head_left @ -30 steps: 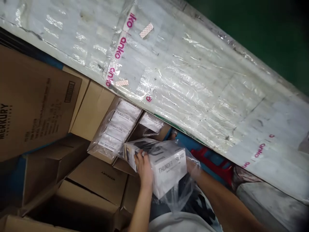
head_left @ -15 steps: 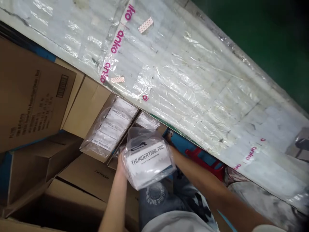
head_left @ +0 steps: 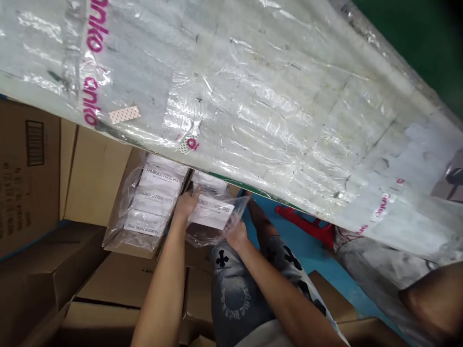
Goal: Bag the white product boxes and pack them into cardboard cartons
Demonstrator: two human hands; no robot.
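Note:
Both hands are at a white box in a clear plastic bag (head_left: 214, 212), printed THUNDER TRAIL PRO. It sits low at a carton beside the table, behind another white box (head_left: 209, 180); how deep it stands in the carton I cannot tell. My left hand (head_left: 187, 205) grips its left end, thumb on the top edge. At the right end, my right hand (head_left: 236, 233) closes on the box's corner and the loose bag film, its fingers partly hidden. Directly to the left, an open carton (head_left: 135, 248) lined with clear plastic holds a row of similar white boxes (head_left: 154, 200).
A film-covered table (head_left: 253, 106) with pink-printed tape (head_left: 92, 62) crosses the upper view. Brown cartons (head_left: 32, 173) crowd the left and bottom. A red plastic object (head_left: 307, 224) lies on blue flooring (head_left: 318, 255). A bare limb (head_left: 437, 299) shows at the right edge.
The bagged box has gone down and away from me, from in front of my body to beside the lined carton. My view has shifted to the right.

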